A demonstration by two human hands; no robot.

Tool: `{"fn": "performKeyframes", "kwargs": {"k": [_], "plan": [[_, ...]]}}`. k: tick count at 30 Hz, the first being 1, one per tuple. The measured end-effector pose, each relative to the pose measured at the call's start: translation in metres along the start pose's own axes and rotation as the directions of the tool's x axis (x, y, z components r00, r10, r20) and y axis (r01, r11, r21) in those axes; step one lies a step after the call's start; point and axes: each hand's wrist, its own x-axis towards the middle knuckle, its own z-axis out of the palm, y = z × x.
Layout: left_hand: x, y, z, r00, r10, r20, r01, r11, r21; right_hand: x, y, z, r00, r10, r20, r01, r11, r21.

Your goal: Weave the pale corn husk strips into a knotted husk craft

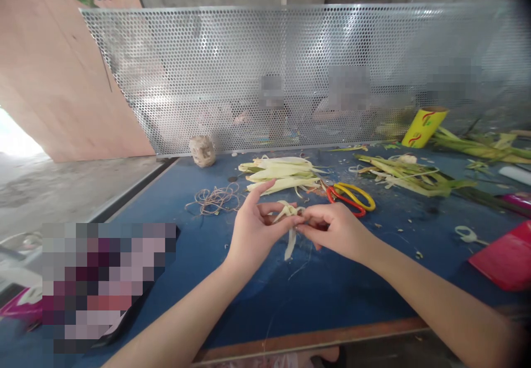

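Note:
Between my two hands is a small pale bundle of knotted corn husk strips (286, 211), with one strip hanging below. My left hand (259, 218) pinches it from the left, its index finger raised off the bundle. From the right, my right hand (332, 224) pinches the bundle's other side with fingertips close together. Just beyond lie several pale green corn husks (284, 171) in a pile. Scissors (352, 197) with one red and one yellow handle rest beside the husks, blades toward them. To the left, a loose tangle of thin string (215, 199) lies on the blue table (244, 307).
A perforated metal screen (232, 63) runs along the table's back edge. Near it stand a pale lumpy ball (202, 151) and a yellow roll (423, 127). Greener husks (398, 174) are spread at right. A red box-like object (506, 254) sits right; a blurred flat item (112, 285) lies left.

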Motion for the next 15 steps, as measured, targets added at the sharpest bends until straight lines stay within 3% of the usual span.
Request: {"fn": "performKeyframes", "kwargs": {"k": [9,15], "plan": [[0.0004,-0.002,-0.0013,0.999,0.004,-0.048,-0.001,0.998,0.066,-0.0003,0.0012,0.0001,0.997,0.052,0.049,-0.053,0.998,0.024],[0.0017,0.004,-0.0022,0.995,0.036,-0.09,-0.037,0.999,-0.011,-0.0008,0.0047,-0.0038,1.0,-0.015,0.024,0.014,1.0,0.023]]}}
